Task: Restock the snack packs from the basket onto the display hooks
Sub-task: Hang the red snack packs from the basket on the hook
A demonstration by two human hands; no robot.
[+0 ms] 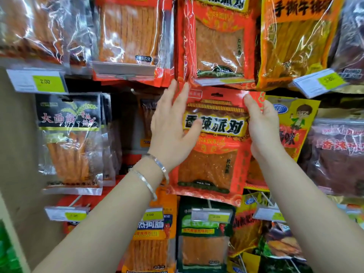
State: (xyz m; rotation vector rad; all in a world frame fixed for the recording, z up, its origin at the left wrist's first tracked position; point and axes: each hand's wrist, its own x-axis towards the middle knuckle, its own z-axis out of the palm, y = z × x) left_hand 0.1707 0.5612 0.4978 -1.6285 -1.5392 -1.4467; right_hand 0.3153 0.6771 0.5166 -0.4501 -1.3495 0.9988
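A red snack pack (211,150) with yellow-and-black lettering and a hang hole at its top is held up in front of the display wall. My left hand (171,125) grips its upper left edge, thumb across the front lettering and fingers behind. My right hand (263,127) pinches its upper right edge. The pack's top sits just below a hanging row of the same red packs (214,40). The hook behind the held pack is hidden. The basket is out of view.
Hooks all around carry snack packs: black-labelled ones (70,140) at left, a yellow cartoon pack (295,119) at right, orange (149,241) and green packs (204,237) below. Yellow price tags (47,81) jut out from the hook ends. A beige wall (17,146) bounds the left side.
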